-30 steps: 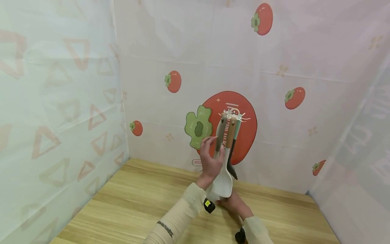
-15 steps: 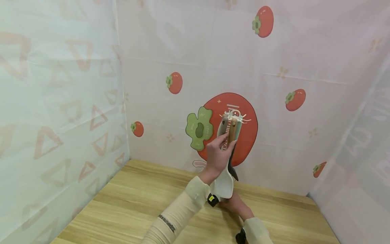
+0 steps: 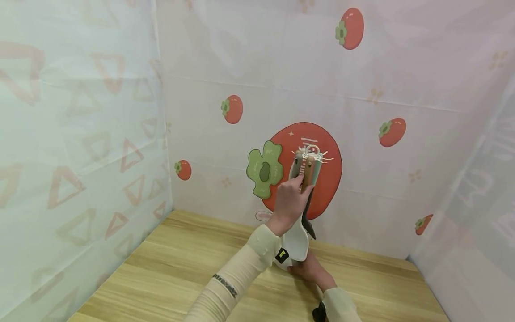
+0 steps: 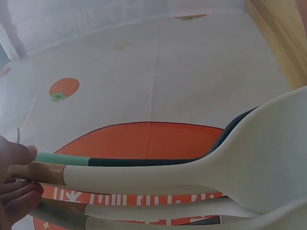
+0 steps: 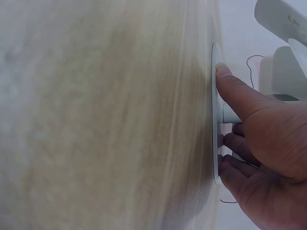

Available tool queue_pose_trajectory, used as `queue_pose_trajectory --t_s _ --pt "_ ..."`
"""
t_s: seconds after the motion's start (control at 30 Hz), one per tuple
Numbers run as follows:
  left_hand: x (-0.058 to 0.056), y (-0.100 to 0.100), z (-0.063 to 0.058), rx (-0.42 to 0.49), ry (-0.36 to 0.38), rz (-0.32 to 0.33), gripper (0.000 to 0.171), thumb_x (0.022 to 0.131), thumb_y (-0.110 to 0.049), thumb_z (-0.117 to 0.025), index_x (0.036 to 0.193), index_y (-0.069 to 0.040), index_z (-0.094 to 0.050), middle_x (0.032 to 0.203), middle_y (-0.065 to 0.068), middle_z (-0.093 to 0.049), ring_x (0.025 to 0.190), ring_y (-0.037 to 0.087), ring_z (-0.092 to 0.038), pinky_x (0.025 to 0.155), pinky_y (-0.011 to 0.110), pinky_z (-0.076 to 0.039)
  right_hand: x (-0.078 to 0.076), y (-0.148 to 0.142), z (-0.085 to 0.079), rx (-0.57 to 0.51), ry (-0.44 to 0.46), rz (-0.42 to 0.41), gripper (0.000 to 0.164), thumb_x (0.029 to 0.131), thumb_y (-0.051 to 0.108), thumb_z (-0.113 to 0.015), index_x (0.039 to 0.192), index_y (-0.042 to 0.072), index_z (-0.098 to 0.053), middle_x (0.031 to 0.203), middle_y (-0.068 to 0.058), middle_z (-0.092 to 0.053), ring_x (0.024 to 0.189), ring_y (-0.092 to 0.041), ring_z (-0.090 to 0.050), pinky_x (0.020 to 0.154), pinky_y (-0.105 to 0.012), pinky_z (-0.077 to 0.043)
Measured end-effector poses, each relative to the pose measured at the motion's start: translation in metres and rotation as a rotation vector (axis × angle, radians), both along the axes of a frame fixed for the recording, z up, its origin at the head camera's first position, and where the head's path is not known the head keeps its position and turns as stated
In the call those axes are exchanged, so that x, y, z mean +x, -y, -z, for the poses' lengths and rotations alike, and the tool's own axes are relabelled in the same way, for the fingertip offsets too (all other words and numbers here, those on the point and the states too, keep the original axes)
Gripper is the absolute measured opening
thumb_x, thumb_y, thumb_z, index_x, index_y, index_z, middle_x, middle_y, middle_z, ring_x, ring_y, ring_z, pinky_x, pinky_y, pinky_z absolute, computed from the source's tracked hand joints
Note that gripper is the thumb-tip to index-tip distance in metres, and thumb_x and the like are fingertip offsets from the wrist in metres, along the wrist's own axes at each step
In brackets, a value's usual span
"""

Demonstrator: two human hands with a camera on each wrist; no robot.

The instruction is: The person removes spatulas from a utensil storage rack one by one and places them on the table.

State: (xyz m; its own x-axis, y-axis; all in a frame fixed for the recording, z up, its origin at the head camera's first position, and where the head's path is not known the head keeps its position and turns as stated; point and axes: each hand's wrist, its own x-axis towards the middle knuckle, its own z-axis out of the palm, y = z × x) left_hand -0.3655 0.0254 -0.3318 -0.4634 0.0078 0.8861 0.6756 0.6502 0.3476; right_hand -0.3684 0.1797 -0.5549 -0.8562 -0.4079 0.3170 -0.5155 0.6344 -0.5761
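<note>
My left hand [image 3: 290, 201] pinches the wooden handle of a white spatula [image 3: 297, 243] hanging upright on a white utensil stand. In the left wrist view, the thumb lies along the wooden handle [image 4: 50, 172] and the fingers curl on its other side. Beside it hang a grey-handled utensil [image 3: 295, 165] and a black one with a mint handle [image 3: 309, 226]. My right hand [image 3: 315, 272] holds the stand low down. Its thumb and fingertips lie on the round white base [image 5: 215, 115], on either side of the post [image 5: 231, 114]. The utensils partly hide the post.
The stand is on a wood-grain table [image 3: 193, 259], near the back wall [image 3: 209, 147] covered in persimmon-print cloth. White hooks [image 3: 322, 157] fan out around the stand's top, with a ring above. Patterned cloth also lines the left side [image 3: 88, 170] and the right side.
My left hand has moved right, from the grey handle to the wooden-handled spatula, and its fingers have closed around that handle. The right hand stays at the base.
</note>
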Motion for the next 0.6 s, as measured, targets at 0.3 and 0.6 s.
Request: queue_pose_trajectory --t_s 0.3,0.6 --pt "-0.0024 0.0018 -0.0007 0.062 0.039 0.059 0.016 0.090 -0.007 -0.075 0.105 -0.001 -0.072 0.095 0.011 -0.078 0.076 0.016 -0.074 0.065 0.019 -0.056 -0.0012 -0.0001 -0.0024 0.029 -0.006 -0.015 0.045 0.073 0.021 -0.089 0.102 0.000 -0.063 0.089 -0.003 -0.065 0.082 -0.014 -0.057 0.075 -0.034 -0.050" --pt "-0.0038 0.0079 -0.0037 0.124 0.111 0.129 0.017 0.092 -0.003 -0.068 0.108 0.001 -0.073 0.096 0.015 -0.077 0.078 0.018 -0.074 0.064 0.018 -0.056 -0.0013 0.0016 -0.0057 0.071 -0.040 -0.034 0.050 0.077 0.023 -0.089 0.117 0.002 -0.068 0.113 -0.015 -0.071 0.107 -0.031 -0.065 0.094 -0.047 -0.051"
